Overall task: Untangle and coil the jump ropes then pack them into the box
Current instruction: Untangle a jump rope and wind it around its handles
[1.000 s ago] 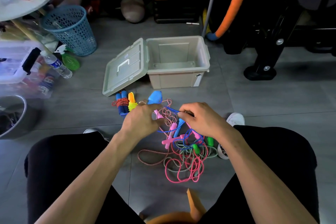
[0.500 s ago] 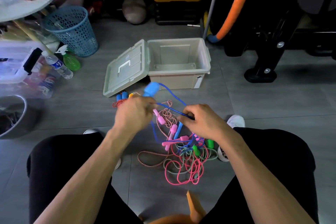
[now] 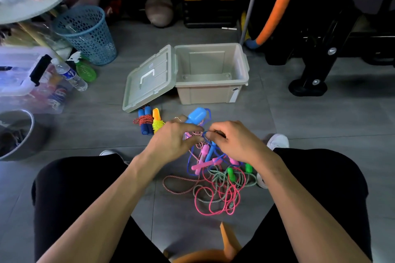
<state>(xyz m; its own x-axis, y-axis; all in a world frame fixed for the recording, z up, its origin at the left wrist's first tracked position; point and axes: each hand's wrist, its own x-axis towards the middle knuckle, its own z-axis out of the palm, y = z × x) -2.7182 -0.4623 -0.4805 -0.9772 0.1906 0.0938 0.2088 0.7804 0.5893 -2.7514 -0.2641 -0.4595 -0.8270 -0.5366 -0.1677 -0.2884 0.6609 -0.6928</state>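
Note:
A tangle of jump ropes [image 3: 218, 186] lies on the floor between my knees: pink, green, blue and red-white cords with pink and green handles. My left hand [image 3: 173, 141] and my right hand [image 3: 230, 141] meet just above its far end. Both pinch the blue rope [image 3: 210, 113], whose light blue handle [image 3: 195, 115] sticks out beyond my left fingers. Two coiled ropes, one with blue handles [image 3: 145, 123] and one yellow [image 3: 157, 123], lie left of my hands. The open beige box [image 3: 211, 89] stands behind them, its lid [image 3: 149, 79] leaning at its left.
A blue mesh basket [image 3: 87, 34], a water bottle [image 3: 70, 74] and a green spray bottle [image 3: 84, 69] stand at the left, by clear bins [image 3: 23, 79]. A black equipment foot [image 3: 307, 86] is at the right. An orange stool [image 3: 213, 247] is under me.
My hands came down and closer together; the raised blue handle and its loop of blue rope dropped back toward the floor near the pile.

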